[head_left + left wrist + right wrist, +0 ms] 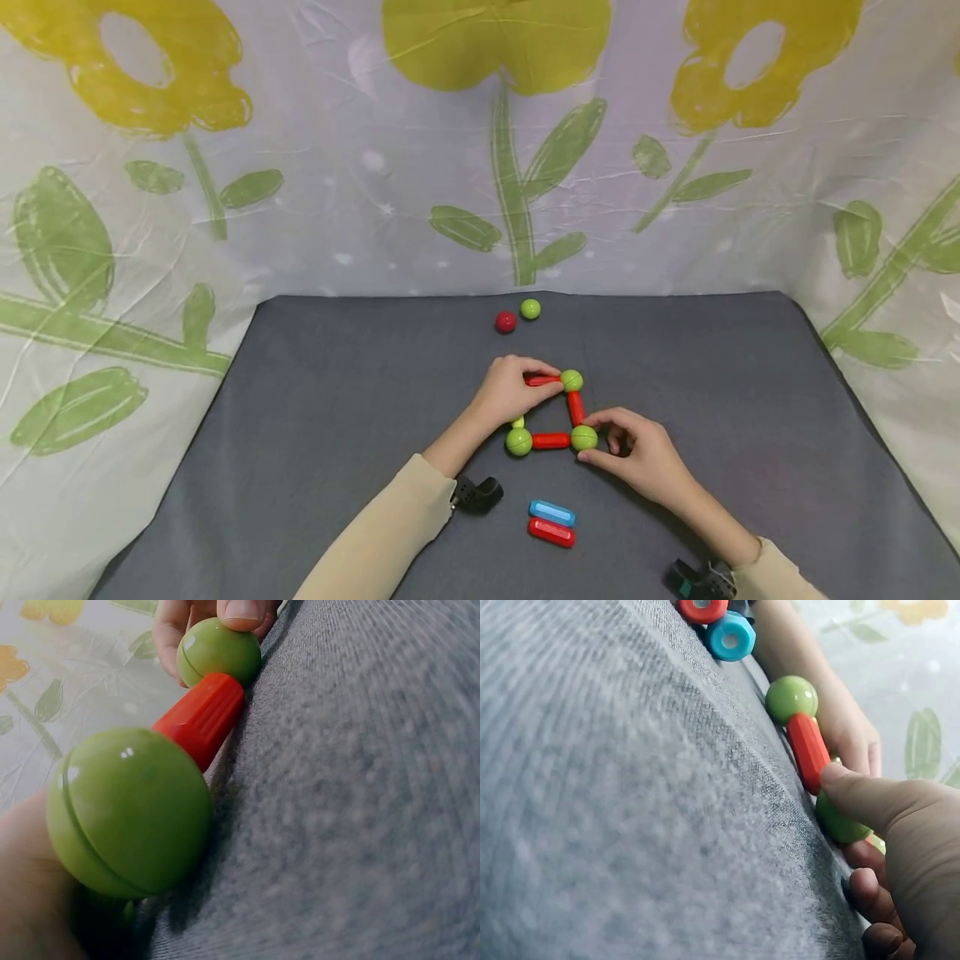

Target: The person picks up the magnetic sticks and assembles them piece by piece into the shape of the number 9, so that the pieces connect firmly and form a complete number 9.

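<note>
Green balls and short toy building rods are joined into a four-sided outline on the cloth. My left hand point(512, 387) pinches the red rod point(543, 381) along its far side, beside the far-right green ball point(572, 381). The near-right green ball point(584, 437) is between the thumb and fingers of my right hand point(637, 454). Another red rod point(576, 408) links these two balls. Along the near side, a red rod point(551, 441) reaches the near-left green ball point(127, 814). Behind that ball shows a yellow-green rod point(518, 422); my left hand hides the far-left corner.
A loose blue rod point(552, 512) and red rod point(551, 532) lie side by side nearer me. Toward the back edge sit a red ball point(506, 322) and a green ball point(530, 309). Flowered sheeting point(360, 192) rises behind the grey cloth point(360, 375).
</note>
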`<move>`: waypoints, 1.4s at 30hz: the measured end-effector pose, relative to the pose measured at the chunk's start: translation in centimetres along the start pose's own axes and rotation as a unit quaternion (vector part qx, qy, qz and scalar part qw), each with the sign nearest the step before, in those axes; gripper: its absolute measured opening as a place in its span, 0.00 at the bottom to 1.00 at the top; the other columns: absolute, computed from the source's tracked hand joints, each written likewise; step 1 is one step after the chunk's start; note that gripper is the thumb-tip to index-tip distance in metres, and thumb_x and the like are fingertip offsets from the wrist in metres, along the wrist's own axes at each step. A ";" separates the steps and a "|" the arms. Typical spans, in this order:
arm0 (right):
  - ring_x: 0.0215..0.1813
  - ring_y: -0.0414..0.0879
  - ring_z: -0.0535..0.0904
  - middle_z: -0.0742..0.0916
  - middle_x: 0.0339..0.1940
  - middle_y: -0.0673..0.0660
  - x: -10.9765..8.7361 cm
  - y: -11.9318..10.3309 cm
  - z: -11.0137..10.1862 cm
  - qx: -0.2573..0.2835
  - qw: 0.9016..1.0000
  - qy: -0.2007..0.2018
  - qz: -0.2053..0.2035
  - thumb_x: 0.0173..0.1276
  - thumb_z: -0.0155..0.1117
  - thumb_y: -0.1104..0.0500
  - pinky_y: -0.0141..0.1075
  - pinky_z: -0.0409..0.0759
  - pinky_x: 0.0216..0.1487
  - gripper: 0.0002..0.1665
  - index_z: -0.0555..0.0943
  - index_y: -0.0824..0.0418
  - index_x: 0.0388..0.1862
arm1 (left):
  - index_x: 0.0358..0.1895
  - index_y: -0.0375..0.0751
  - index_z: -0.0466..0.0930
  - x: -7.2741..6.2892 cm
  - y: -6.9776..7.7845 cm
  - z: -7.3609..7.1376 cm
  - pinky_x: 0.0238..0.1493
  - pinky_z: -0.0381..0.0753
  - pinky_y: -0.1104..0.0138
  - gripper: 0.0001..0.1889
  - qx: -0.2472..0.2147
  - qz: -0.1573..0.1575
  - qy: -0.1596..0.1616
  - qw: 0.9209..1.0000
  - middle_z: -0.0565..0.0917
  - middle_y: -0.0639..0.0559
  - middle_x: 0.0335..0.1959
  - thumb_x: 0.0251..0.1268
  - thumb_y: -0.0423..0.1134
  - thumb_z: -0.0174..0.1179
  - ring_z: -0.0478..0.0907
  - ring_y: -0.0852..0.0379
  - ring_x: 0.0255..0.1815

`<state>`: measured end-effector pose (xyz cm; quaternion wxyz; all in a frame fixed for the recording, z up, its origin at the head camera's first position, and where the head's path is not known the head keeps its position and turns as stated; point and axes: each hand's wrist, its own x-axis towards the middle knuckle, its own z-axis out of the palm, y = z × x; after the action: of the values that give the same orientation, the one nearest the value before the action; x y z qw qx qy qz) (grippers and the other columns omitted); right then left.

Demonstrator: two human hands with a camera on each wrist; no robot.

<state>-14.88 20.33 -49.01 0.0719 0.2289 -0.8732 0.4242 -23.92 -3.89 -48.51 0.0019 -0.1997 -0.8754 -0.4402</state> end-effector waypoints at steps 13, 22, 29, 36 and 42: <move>0.26 0.35 0.71 0.79 0.25 0.46 0.0 0.0 -0.1 0.004 1.000 0.003 -0.007 0.55 0.88 0.60 0.30 0.68 0.24 0.24 0.88 0.51 0.49 | 0.52 0.47 0.93 -2.4 3.2 -1.8 0.59 0.75 0.49 0.15 0.089 0.107 0.017 0.990 0.92 0.55 0.48 0.70 0.50 0.73 0.77 0.50 0.54; 0.26 0.35 0.71 0.79 0.25 0.47 0.0 0.0 -0.2 0.001 1.000 0.005 -0.010 0.54 0.88 0.60 0.30 0.69 0.24 0.25 0.87 0.49 0.49 | 0.47 0.53 0.94 -5.4 3.0 -0.9 0.56 0.71 0.59 0.13 0.140 0.154 -0.062 0.976 0.91 0.63 0.41 0.64 0.53 0.77 0.71 0.62 0.43; 0.26 0.35 0.71 0.79 0.26 0.46 -0.2 0.0 0.0 0.000 1.000 0.002 -0.004 0.55 0.88 0.60 0.30 0.69 0.24 0.25 0.87 0.49 0.50 | 0.44 0.56 0.95 -5.5 2.2 -0.2 0.53 0.69 0.61 0.11 0.183 0.189 -0.071 0.962 0.90 0.66 0.39 0.62 0.53 0.78 0.67 0.64 0.38; 0.26 0.35 0.72 0.80 0.26 0.48 0.0 0.0 0.0 0.002 1.000 0.007 -0.009 0.54 0.88 0.61 0.29 0.68 0.24 0.25 0.87 0.50 0.49 | 0.43 0.55 0.94 -5.5 2.2 -0.2 0.55 0.70 0.59 0.09 0.153 0.183 -0.054 0.970 0.91 0.64 0.38 0.63 0.50 0.78 0.68 0.62 0.40; 0.26 0.36 0.72 0.79 0.25 0.48 -0.1 -0.1 0.0 0.004 1.000 0.008 -0.009 0.53 0.88 0.61 0.29 0.68 0.24 0.25 0.87 0.50 0.49 | 0.47 0.53 0.94 -5.4 2.4 -0.9 0.57 0.71 0.58 0.13 0.126 0.177 -0.055 0.975 0.90 0.62 0.42 0.63 0.51 0.78 0.70 0.61 0.44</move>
<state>-14.74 20.30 -48.99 0.0815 0.2335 -0.8690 0.4286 -18.21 -5.16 -47.09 0.0570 -0.3735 -0.8734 -0.3072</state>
